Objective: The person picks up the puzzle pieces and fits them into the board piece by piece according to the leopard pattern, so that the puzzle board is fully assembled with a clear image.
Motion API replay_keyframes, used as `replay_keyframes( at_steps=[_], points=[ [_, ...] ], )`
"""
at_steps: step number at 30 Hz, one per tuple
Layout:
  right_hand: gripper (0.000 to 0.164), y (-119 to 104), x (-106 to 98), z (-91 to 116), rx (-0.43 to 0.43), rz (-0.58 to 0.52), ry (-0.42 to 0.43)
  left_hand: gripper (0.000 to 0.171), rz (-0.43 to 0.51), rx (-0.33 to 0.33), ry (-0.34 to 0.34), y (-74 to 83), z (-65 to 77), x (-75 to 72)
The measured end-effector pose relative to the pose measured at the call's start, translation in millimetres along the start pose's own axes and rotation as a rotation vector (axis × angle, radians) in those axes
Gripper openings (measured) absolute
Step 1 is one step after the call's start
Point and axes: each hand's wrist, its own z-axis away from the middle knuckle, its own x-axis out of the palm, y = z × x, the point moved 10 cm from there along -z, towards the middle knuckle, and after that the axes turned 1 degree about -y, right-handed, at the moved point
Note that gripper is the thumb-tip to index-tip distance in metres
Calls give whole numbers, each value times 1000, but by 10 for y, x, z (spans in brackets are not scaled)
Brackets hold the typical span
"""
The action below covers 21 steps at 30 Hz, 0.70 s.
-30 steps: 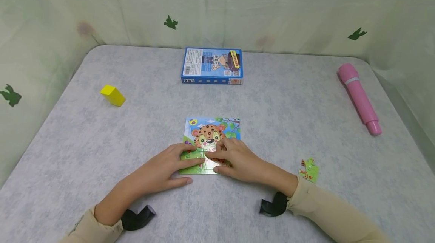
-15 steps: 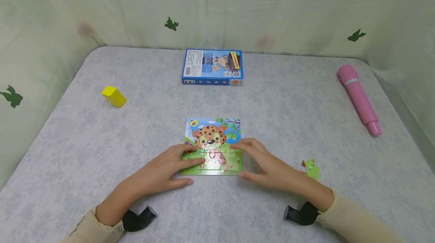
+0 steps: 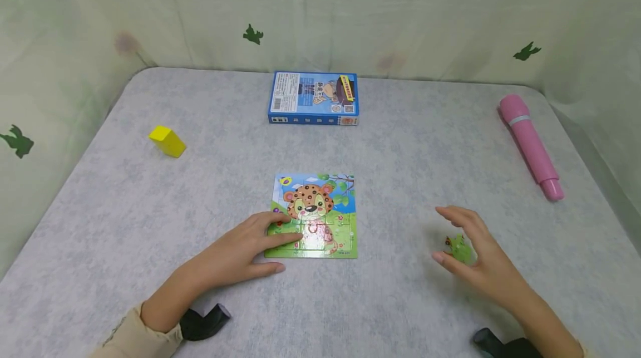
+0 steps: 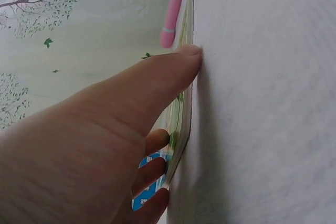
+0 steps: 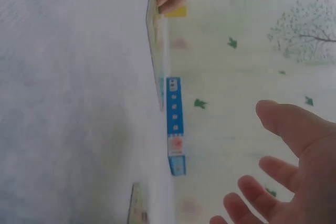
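Observation:
A jigsaw puzzle of a cartoon leopard (image 3: 328, 210) lies flat at the middle of the table. My left hand (image 3: 235, 252) rests its fingers on the puzzle's lower left part, the thumb along the near edge. Further right, a loose green puzzle piece (image 3: 458, 249) lies on the table. Over that piece hovers my right hand (image 3: 488, 266), thumb and fingers spread apart and holding nothing. In the right wrist view, the loose piece (image 5: 136, 205) shows low in the frame, apart from the right hand (image 5: 299, 177).
A blue printed box (image 3: 313, 98) lies behind the puzzle. Back left on the table (image 3: 215, 180) is a yellow block (image 3: 168, 141). Toward the right edge lies a pink microphone-shaped object (image 3: 532, 146). A pale curtain (image 3: 440, 18) with green bird prints hangs behind.
My right hand has left the puzzle and moved right, over to the loose piece, its fingers spreading. The left hand has stayed on the puzzle.

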Motion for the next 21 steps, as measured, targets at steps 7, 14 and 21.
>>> replay_keyframes(
  at_steps=[7, 14, 21],
  points=[
    [76, 361, -60, 190, 113, 33, 31, 52, 11, -1, -1, 1, 2, 0],
    [78, 562, -9, 276, 149, 84, -41, 52, 13, -5, 6, -5, 2, 0],
    [72, 563, -33, 303, 116, 155, -67, 51, 7, 0, 15, -6, 0, -3]
  ],
)
